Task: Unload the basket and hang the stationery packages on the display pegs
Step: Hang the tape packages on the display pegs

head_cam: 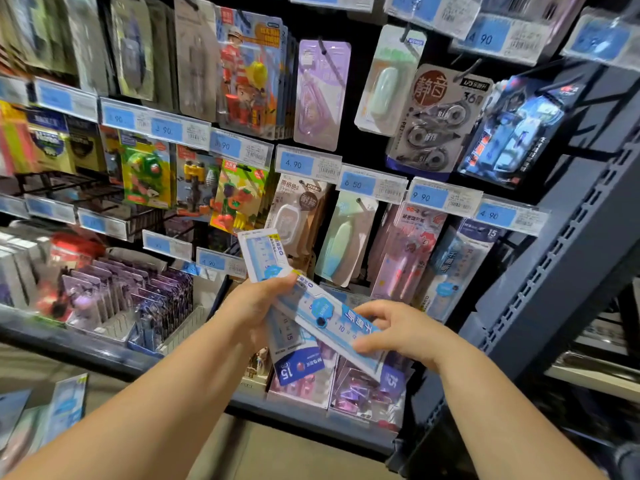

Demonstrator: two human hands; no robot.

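Note:
My left hand (pixel 258 308) grips a small stack of long blue-and-white ruler packages (pixel 265 258), held in front of the shelf. My right hand (pixel 403 332) pinches the lower end of one ruler package (pixel 332 317), which lies slanted across the stack. The same kind of ruler package (pixel 457 268) hangs on a peg under the 4.90 price tag (pixel 496 215) at the right. More blue packages (pixel 67 407) show at the lower left; the basket itself is out of sight.
Black peg wall full of hanging stationery: correction tapes (pixel 433 123), eraser sets (pixel 249 74), pen packs (pixel 408 258). Price-tag strips (pixel 301 164) jut out above each row. A lower shelf (pixel 104 351) holds boxed packs. A grey upright post (pixel 568 244) stands at the right.

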